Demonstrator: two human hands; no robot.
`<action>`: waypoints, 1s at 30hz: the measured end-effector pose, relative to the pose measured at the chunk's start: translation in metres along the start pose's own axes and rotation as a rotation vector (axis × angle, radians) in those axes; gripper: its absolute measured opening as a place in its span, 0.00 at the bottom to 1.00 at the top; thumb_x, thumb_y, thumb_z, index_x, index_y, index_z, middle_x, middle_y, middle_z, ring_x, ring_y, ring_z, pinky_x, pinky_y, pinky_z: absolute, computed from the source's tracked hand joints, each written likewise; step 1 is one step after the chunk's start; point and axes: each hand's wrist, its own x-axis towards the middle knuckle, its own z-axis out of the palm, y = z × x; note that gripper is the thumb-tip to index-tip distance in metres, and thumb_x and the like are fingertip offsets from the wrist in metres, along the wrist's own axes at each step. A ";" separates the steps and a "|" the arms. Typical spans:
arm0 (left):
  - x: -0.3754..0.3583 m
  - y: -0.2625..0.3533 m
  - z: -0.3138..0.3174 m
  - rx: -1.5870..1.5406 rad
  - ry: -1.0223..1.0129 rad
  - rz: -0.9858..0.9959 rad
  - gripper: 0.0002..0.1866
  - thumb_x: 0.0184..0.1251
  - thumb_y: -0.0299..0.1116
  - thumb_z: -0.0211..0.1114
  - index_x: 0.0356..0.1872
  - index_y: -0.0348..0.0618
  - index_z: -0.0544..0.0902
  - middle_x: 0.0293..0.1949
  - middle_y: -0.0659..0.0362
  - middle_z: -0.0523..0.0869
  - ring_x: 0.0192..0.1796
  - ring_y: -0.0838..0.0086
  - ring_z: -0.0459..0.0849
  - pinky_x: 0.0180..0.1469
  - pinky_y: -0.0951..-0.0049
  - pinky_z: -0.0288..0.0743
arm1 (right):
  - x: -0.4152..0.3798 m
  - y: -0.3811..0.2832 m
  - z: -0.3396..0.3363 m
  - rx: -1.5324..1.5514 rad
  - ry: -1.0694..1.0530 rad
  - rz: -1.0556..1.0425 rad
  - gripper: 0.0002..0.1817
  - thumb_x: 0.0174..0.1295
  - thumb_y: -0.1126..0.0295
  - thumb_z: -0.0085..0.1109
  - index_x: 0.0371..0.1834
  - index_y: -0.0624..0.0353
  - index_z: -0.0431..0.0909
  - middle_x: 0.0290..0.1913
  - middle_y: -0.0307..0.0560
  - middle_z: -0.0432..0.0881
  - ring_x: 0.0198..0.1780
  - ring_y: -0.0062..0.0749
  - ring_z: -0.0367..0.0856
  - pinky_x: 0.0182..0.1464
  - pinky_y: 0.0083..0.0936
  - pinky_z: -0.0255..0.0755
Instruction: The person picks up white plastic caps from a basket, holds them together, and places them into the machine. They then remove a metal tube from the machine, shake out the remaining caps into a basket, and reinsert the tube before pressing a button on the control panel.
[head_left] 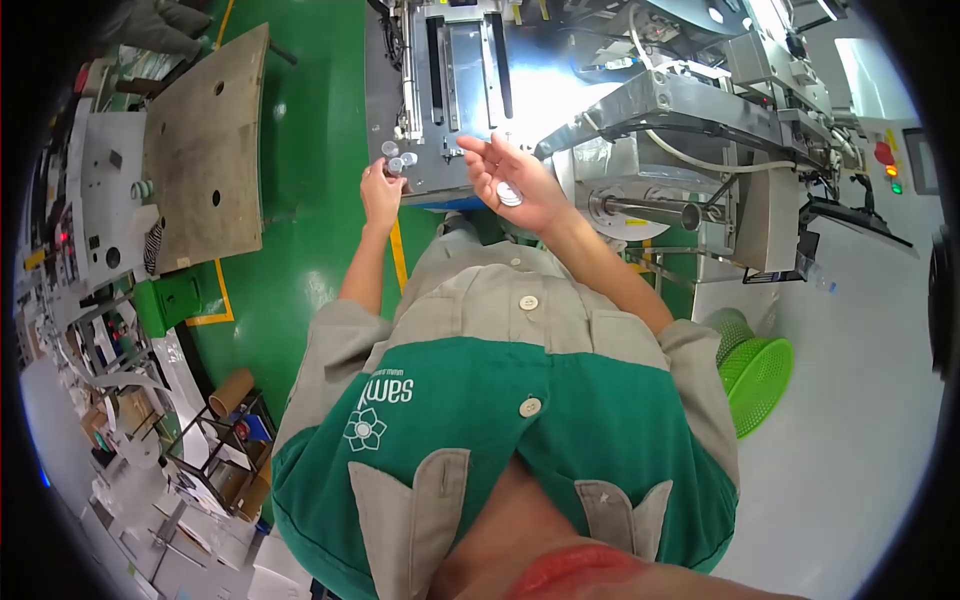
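My left hand [380, 197] is at the near left corner of the grey machine table, its fingertips closed around a small clear-topped round piece [396, 165]. Two similar pieces sit right beside it: a round one [390, 148] just beyond and a paler one [409, 158] to the right. My right hand [525, 190] is held palm up above the table's front edge, fingers curled. In its palm lies a small stack of white discs [509, 194]. What the small pieces contain is too small to make out.
A linear rail unit [465, 75] stands on the machine table [385, 100] ahead. Metal machine arms [640, 100] and a roller shaft [650, 207] are at right. A brown board [205, 150] stands left, a green basket [757, 385] lower right. Another person's legs [150, 25] show upper left.
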 end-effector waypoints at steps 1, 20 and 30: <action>-0.004 0.004 -0.007 0.007 0.005 -0.031 0.26 0.42 0.28 0.75 0.47 0.35 0.80 0.41 0.48 0.83 0.41 0.59 0.84 0.48 0.65 0.76 | 0.003 0.001 -0.002 0.000 -0.002 -0.027 0.23 0.73 0.57 0.41 0.61 0.66 0.66 0.45 0.47 0.77 0.43 0.27 0.79 0.44 0.20 0.79; -0.059 0.185 -0.078 -0.860 -0.458 -0.266 0.16 0.59 0.30 0.69 0.46 0.36 0.77 0.38 0.60 0.83 0.37 0.81 0.82 0.32 0.81 0.76 | 0.030 0.025 0.008 -0.765 0.105 -0.648 0.34 0.73 0.45 0.22 0.69 0.61 0.55 0.66 0.55 0.63 0.71 0.40 0.58 0.71 0.38 0.51; -0.028 0.140 -0.063 -1.160 -0.564 -0.478 0.11 0.61 0.28 0.67 0.43 0.37 0.80 0.36 0.60 0.84 0.35 0.80 0.82 0.37 0.82 0.78 | 0.036 0.017 -0.025 -0.888 0.304 -0.514 0.23 0.70 0.54 0.46 0.56 0.60 0.72 0.50 0.42 0.77 0.48 0.21 0.71 0.50 0.23 0.66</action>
